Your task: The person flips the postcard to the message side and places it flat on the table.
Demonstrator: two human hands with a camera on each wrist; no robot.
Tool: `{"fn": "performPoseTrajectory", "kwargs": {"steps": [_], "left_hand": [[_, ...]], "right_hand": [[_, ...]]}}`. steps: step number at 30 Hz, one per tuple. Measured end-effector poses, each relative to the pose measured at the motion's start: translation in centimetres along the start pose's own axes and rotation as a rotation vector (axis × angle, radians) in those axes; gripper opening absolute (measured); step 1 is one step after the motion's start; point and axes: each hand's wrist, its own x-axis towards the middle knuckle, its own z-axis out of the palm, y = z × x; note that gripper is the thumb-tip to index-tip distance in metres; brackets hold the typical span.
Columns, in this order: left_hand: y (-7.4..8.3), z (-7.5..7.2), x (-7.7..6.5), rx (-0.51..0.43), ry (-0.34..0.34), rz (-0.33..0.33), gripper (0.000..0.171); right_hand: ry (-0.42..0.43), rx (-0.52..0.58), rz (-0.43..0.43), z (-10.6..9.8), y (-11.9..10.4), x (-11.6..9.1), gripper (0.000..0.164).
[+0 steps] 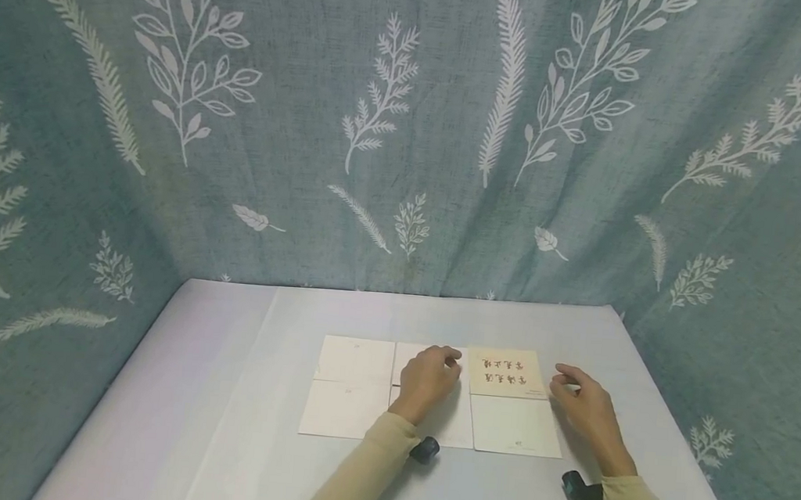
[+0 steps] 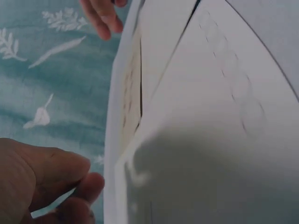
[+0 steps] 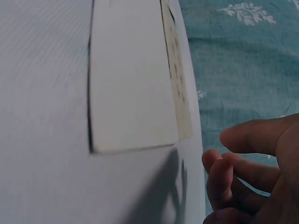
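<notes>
Several pale cards lie edge to edge in two rows on the table. In the head view a cream card (image 1: pixel 508 373) with brown brush characters, upside down, is at the far right of the back row. A plain card (image 1: pixel 518 426) lies in front of it. My left hand (image 1: pixel 430 378) hovers over the middle cards, fingers loosely bent, with nothing seen in its grasp; it hides part of the back middle card (image 1: pixel 408 354). Just right of the cream card is my right hand (image 1: pixel 584 403), thumb and fingertips apart and holding nothing, as the right wrist view also shows.
Two plain cards, a back one (image 1: pixel 356 360) and a front one (image 1: pixel 341 410), make up the left column. White cloth (image 1: pixel 248 395) covers the table. Green leaf-patterned curtains (image 1: pixel 295 155) stand behind it and at both sides. Each wrist bears a dark camera strap.
</notes>
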Motion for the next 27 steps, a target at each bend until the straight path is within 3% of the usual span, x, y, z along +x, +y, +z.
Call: {"fn": "performPoseTrajectory", "kwargs": {"steps": [5, 13, 27], "left_hand": [[1.0, 0.9, 0.4, 0.030, -0.036, 0.014, 0.023], [1.6, 1.1, 0.8, 0.064, -0.084, 0.028, 0.025], [2.1, 1.7, 1.3, 0.187, -0.146, -0.011, 0.035]], "right_hand": [[-0.025, -0.027, -0.001, -0.2, 0.4, 0.1, 0.048], [-0.064, -0.069, -0.046, -0.3, 0.6, 0.8, 0.051], [-0.127, -0.049, 0.025, -0.7, -0.7, 2.0, 0.054]]}}
